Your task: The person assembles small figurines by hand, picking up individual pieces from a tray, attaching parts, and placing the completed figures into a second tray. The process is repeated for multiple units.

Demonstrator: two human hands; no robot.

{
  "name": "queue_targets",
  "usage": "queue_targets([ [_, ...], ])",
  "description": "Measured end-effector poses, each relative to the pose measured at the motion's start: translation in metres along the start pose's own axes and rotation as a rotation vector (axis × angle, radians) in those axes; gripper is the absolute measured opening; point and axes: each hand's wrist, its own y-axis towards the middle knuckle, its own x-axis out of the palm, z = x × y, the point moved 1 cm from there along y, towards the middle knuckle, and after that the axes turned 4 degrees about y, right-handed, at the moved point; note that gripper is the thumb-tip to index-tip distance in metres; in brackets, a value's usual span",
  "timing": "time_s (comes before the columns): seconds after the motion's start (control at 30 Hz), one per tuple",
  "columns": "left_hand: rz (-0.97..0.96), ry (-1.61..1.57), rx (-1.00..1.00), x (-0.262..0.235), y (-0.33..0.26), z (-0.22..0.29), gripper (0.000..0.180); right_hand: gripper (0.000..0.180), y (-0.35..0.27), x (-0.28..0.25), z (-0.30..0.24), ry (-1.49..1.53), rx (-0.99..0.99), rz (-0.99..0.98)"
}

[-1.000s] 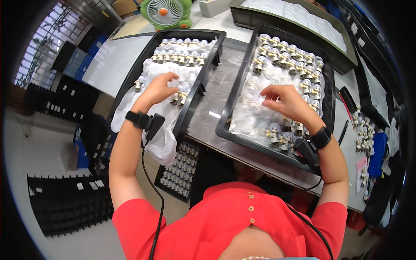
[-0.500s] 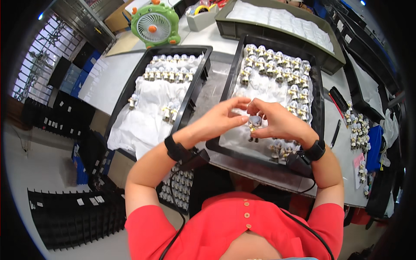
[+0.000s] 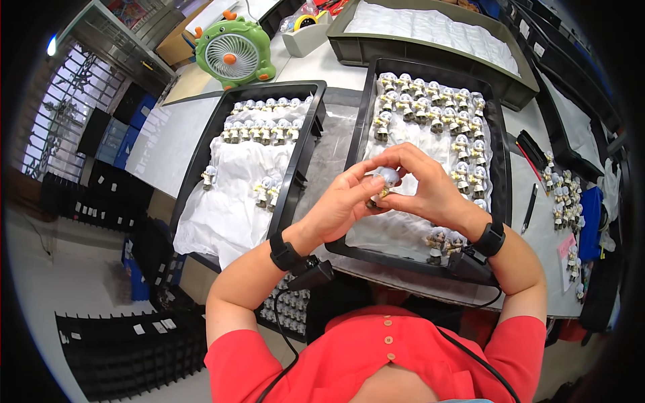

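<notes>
A small figurine (image 3: 388,177) with a grey-white head and a yellow-and-dark body is held between both hands, above the right-hand black tray (image 3: 349,254). My left hand (image 3: 341,205) grips its body and lower side with thumb and fingers. My right hand (image 3: 433,189) curls around it from the other side, fingertips at its head and thumb by its body. Beneath my hands, the tray has white padding (image 3: 422,138) and several similar figurines (image 3: 435,101) lying in rows along its far and right sides. A few more figurines (image 3: 443,242) lie at its near right corner.
At left, another black tray (image 3: 195,168) holds white padding and figurines (image 3: 259,131). A green fan (image 3: 232,57) and an olive bin (image 3: 430,43) stand behind. On the right lie a dark knife-like tool (image 3: 530,208), a red pen (image 3: 528,156) and loose figurines (image 3: 566,198).
My left hand has closed in on the figurine, which now sits tilted between both hands. Before, my right hand held it while the left fingers were apart. The whole view has shifted slightly.
</notes>
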Motion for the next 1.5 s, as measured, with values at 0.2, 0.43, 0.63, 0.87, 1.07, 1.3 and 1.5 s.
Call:
queue_targets([
  [0.2, -0.019, -0.174, 0.068, 0.006, -0.001, 0.008, 0.047, 0.066, 0.001, -0.001, 0.003, 0.099, 0.040, 0.037],
  [0.43, -0.080, -0.220, 0.098, 0.008, 0.000, 0.012, 0.048, 0.050, 0.002, -0.001, 0.003, 0.230, 0.119, 0.053],
  [0.63, -0.055, -0.257, 0.118, 0.009, 0.000, 0.009, 0.047, 0.051, 0.001, -0.004, 0.000, 0.156, 0.101, 0.048],
  [0.87, 0.003, -0.263, 0.098, 0.007, 0.000, 0.005, 0.048, 0.052, 0.001, -0.005, 0.000, 0.144, 0.115, 0.044],
  [1.07, 0.012, -0.227, 0.132, 0.008, -0.001, 0.006, 0.047, 0.064, 0.001, 0.000, 0.004, 0.109, 0.024, 0.038],
  [1.3, -0.026, -0.299, 0.137, 0.009, -0.001, 0.005, 0.047, 0.072, -0.001, 0.010, 0.009, 0.070, 0.004, 0.055],
  [1.5, 0.028, -0.253, 0.169, 0.009, -0.001, 0.004, 0.044, 0.067, -0.002, 0.007, 0.005, 0.025, 0.024, 0.080],
])
